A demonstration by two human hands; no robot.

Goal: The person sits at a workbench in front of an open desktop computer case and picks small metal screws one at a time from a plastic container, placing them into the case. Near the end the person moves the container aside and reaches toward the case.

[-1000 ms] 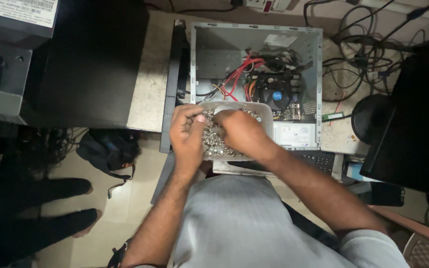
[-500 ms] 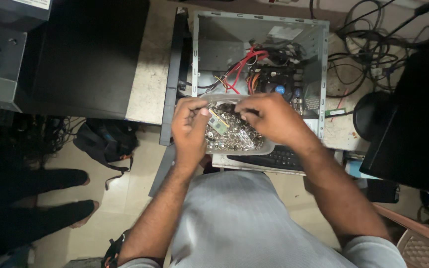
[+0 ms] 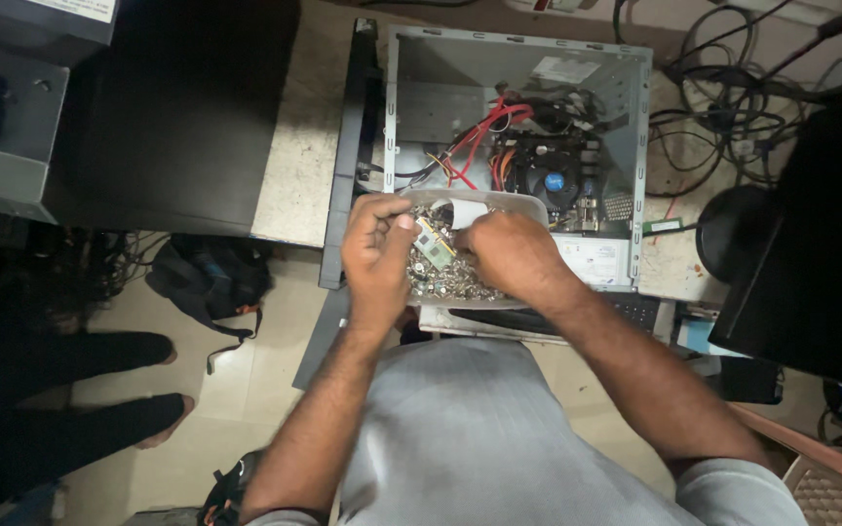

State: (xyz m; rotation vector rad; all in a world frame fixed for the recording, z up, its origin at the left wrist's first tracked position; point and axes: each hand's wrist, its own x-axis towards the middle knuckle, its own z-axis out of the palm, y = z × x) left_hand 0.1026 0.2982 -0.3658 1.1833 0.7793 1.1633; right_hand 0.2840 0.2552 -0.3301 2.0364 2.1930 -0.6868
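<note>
A shallow clear plastic tray full of small metal screws rests in front of an open computer case. My left hand is curled at the tray's left side, its fingertips closed near a small green chip-like part lying on the screws. My right hand reaches into the tray from the right with its fingers bent down into the screws beside a white paper scrap. Whether either hand pinches something is hidden by the fingers.
The case shows red and black cables and a cooler fan. A keyboard lies under the tray. A dark monitor stands right, tangled cables behind. Another person's legs and a black bag are on the floor.
Both hands stayed in the tray, shifting slightly among the screws. The green part now shows between them. The camera view has drifted a little.
</note>
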